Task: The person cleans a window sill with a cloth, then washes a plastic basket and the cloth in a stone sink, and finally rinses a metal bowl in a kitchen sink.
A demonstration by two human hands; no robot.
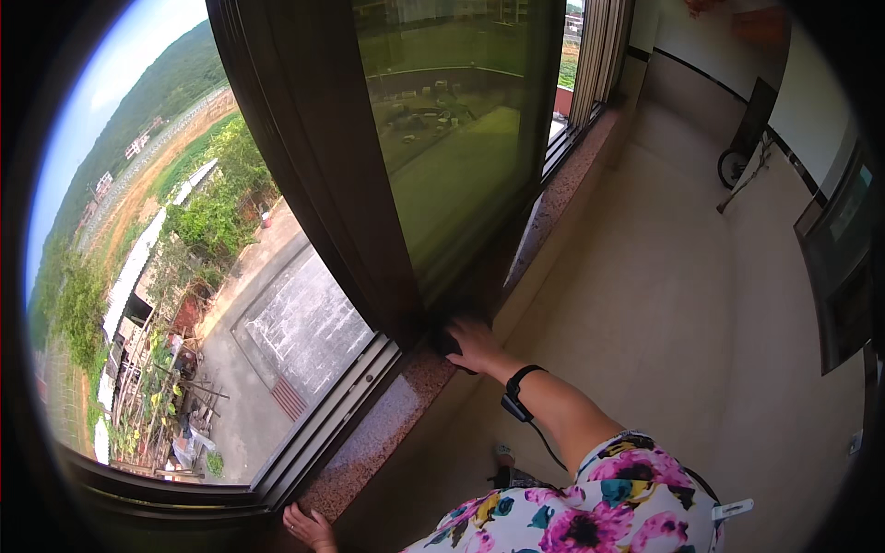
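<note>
A dark-framed window sash with tinted glass stands before me, tilted in the view. My right hand is at its lower corner, on something dark and blurred just above the granite sill; its fingertips are partly hidden, so its hold is unclear. A black band with a cable is on that wrist. My left hand rests at the near end of the sill, below the metal window track, fingers slightly apart, with no object seen in it.
Left of the sash the window gives onto a concrete yard, sheds and greenery far below. On the right lies a tiled floor, with a wheel and a wooden stick by the wall. A dark-framed opening is at far right.
</note>
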